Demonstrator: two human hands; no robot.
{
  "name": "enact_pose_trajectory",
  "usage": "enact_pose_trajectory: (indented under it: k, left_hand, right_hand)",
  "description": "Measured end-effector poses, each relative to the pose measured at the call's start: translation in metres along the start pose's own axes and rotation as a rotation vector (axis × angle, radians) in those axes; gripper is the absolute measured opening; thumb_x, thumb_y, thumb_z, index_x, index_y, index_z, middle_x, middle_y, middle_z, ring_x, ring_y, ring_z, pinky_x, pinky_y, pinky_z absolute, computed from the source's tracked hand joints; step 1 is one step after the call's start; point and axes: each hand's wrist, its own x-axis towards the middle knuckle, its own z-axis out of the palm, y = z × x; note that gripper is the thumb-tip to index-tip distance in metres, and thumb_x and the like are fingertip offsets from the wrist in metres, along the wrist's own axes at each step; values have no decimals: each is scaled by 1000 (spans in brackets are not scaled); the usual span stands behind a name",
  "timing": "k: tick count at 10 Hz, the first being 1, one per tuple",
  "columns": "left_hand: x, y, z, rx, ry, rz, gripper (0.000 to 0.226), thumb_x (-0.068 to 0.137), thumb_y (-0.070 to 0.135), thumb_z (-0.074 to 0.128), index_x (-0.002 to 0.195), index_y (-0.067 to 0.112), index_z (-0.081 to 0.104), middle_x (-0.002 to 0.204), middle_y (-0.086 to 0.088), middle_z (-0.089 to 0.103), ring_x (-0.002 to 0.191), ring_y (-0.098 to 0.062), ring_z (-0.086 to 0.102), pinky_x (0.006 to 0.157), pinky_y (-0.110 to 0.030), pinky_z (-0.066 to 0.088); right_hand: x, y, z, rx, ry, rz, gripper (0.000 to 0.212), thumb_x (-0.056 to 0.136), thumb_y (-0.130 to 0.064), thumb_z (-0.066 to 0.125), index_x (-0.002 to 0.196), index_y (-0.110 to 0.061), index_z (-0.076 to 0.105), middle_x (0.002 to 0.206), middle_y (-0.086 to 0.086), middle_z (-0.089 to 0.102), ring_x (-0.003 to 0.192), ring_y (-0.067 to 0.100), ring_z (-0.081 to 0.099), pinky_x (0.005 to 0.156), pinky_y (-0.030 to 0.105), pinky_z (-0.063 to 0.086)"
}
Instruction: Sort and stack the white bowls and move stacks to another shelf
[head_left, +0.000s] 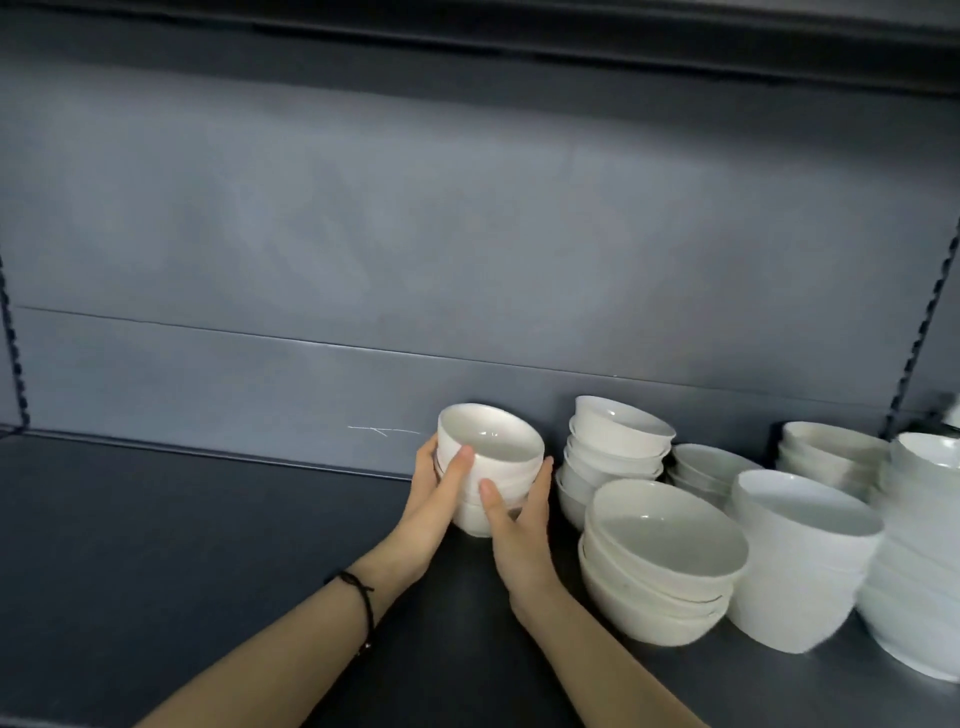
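A small stack of white bowls (493, 452) stands near the back of the dark grey shelf (182, 545), leaning slightly. My left hand (436, 499) wraps its left side, thumb across the front. My right hand (519, 535) presses its right side, fingers up along the bowls. Both hands hold this stack. To its right stand more white bowl stacks: a tall leaning stack (613, 452), a wide front stack (665, 561), a deep bowl stack (800, 561), a low stack (706, 470) and a back stack (826, 452).
A large stack of white bowls (919, 561) fills the right edge. The grey back panel (363, 234) rises behind everything. Notched uprights (919, 332) stand at both sides. An upper shelf edge (519, 36) runs overhead. A black cord bracelet (361, 597) circles my left wrist.
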Motion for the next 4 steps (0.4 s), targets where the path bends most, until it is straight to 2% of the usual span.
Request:
enact_pose_trajectory:
  k: [1, 2, 3, 4]
  left_hand:
    - [-2, -5, 4, 32, 4, 18, 32, 101, 34, 41, 132, 34, 35, 122, 17, 54, 101, 10, 55, 71, -1, 46]
    - [-1, -10, -2, 34, -37, 44, 49, 93, 55, 37, 138, 34, 34, 130, 17, 53, 108, 14, 55, 83, -6, 46]
    - [4, -16, -12, -20, 5, -31, 83, 77, 85, 39, 144, 36, 32, 145, 11, 47, 131, -4, 46, 111, -31, 37]
    - [6, -19, -15, -106, 199, -115, 85, 75, 77, 45, 143, 28, 30, 149, 0, 39, 138, -16, 37, 118, -40, 25]
  right_hand:
    - [-2, 4, 4, -111, 48, -76, 89, 96, -34, 61, 157, -19, -1, 165, 3, 6, 151, 15, 12, 122, 30, 15]
    - [0, 6, 2, -210, 101, -84, 84, 96, -33, 61, 158, -18, 7, 162, 9, 11, 147, 21, 19, 113, 23, 18]
    - [-3, 5, 1, -229, 184, -122, 79, 90, -33, 69, 155, -16, 26, 150, 10, 31, 137, 22, 33, 107, 21, 22]
    - [-9, 0, -4, -252, 233, -147, 68, 89, -30, 70, 147, -13, 38, 135, 3, 39, 126, 16, 38, 106, 21, 25]
